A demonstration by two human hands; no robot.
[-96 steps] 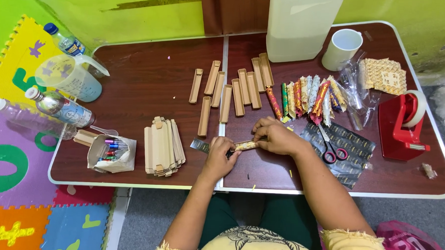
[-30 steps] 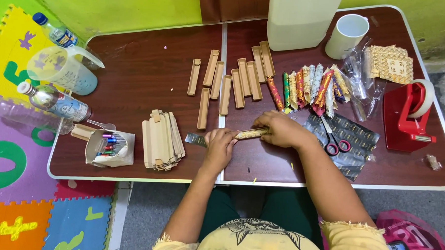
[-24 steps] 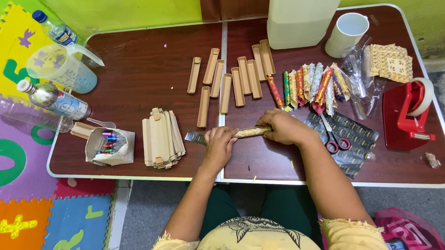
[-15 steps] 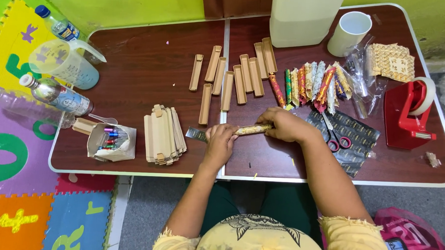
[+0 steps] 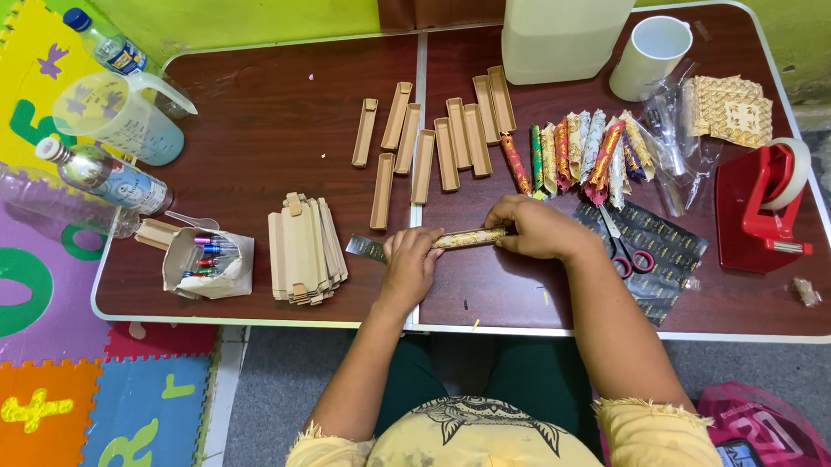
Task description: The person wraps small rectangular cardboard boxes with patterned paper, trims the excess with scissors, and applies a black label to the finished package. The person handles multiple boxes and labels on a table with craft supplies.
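My left hand (image 5: 409, 265) and my right hand (image 5: 533, 227) together grip a slim stick wrapped in gold-patterned paper (image 5: 472, 236), one hand at each end, low over the brown table (image 5: 271, 155). A dark strip of wrapping paper (image 5: 366, 248) lies just left of my left hand. Beyond my hands lie several open tan cardboard sleeves (image 5: 437, 138). A row of finished colourful wrapped sticks (image 5: 584, 152) lies behind my right hand.
A stack of flat tan sleeves (image 5: 304, 248) sits left of my hands, beside a small box of coloured items (image 5: 203, 261). Scissors (image 5: 622, 248) rest on dark patterned sheets (image 5: 659, 256). A red tape dispenser (image 5: 766, 213), white cup (image 5: 649, 56), white container (image 5: 565, 32), bottles (image 5: 104, 178) and jug (image 5: 120, 117) ring the table.
Both hands stay on the wrapped stick, shifting only slightly as they work it. The view has drifted a little.
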